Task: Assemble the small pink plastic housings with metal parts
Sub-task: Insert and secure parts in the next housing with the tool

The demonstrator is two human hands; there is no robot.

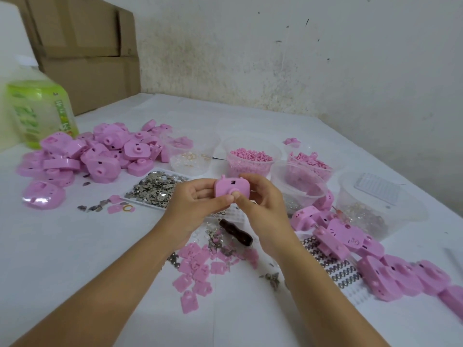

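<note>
Nearest on the white desk (75, 246), thin flat pink plates (195, 274) are scattered among small grey metal bits. A row of housings (375, 259) is laid along the right, and a dark, glossy tool handle (235, 231) lies just beyond the plates. Above the handle, one pink housing (231, 187) is held clear of the desk. It is gripped on one side by the left hand (198, 204) and on the other by the right hand (260, 204), with both thumbs pressed at the round boss on its front. The shell is smooth, rounded-square plastic with two small ears on top. Farther back, a tray of shiny metal parts (155, 187) and clear tubs (250, 159) of pink pellets are set. The heap of housings (100, 154) at the far left suggests that much work is left. Which pieces are finished cannot be told.
</note>
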